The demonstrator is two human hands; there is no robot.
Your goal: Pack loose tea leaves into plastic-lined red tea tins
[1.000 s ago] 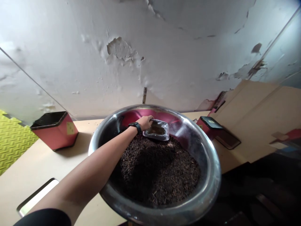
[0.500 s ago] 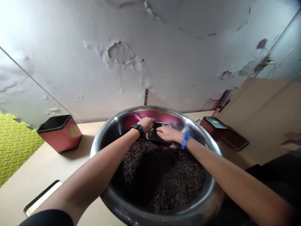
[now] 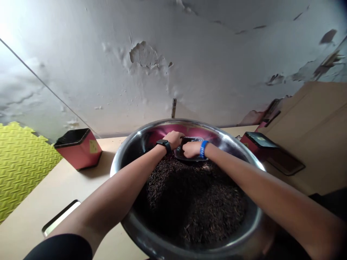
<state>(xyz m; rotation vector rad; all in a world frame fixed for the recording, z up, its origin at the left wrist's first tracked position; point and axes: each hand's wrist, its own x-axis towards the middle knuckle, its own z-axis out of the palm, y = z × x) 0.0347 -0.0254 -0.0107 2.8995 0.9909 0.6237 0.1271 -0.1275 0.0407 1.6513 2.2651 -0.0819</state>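
Note:
A large steel bowl (image 3: 119, 168) holds a heap of dark, dry, leaf-like bits (image 3: 168, 177) that look like loose tea. At its far side a small see-through plastic tray (image 3: 196, 139) rests on the heap. My left hand (image 3: 174, 139), with a black watch at the wrist, is closed on the tray's left edge. Over the inside of the tray, my right hand (image 3: 191, 149) has its fingers curled down and closed; what they hold, if anything, is hidden. A blue band circles that wrist.
A red box with a black rim (image 3: 78, 153) stands left of the bowl on the pale table (image 3: 108, 213). Another red box (image 3: 257, 142) is at the right. A flat, dark-edged tablet-like object (image 3: 61, 216) lies front left. Behind rises a peeling wall (image 3: 203, 72).
My right hand has moved further into the tray and its fingers have curled in. My left hand keeps its hold. The whole view has shifted slightly.

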